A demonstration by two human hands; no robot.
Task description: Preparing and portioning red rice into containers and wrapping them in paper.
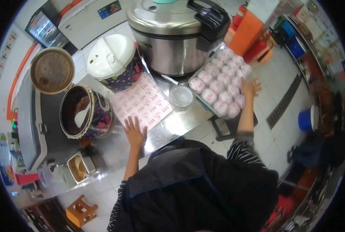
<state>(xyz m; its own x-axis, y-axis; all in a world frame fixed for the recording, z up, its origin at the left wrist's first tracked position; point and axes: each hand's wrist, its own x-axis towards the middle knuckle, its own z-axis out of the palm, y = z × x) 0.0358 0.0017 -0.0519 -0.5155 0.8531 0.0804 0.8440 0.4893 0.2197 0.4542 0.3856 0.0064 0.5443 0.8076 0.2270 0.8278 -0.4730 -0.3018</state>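
Note:
My left hand (134,131) lies palm down with its fingers spread, at the near edge of a stack of white paper sheets (143,101) printed in red. Out to the right, my right hand (251,88) is at the right side of a tray full of round bundles (220,82), its fingers apart. These bundles are wrapped in white paper with red print, set in rows, and what is inside them is hidden. Whether the right fingers touch the outermost bundles I cannot tell. A small clear bowl (181,96) stands between the sheets and the tray.
A big steel cooker (168,50) stands behind the sheets on the metal counter (164,141). Left of it are a white-lidded patterned pot (112,60) and an open pot (79,112) with a white scoop. A metal container (80,168) sits at the near left; an orange stool (80,210) stands below.

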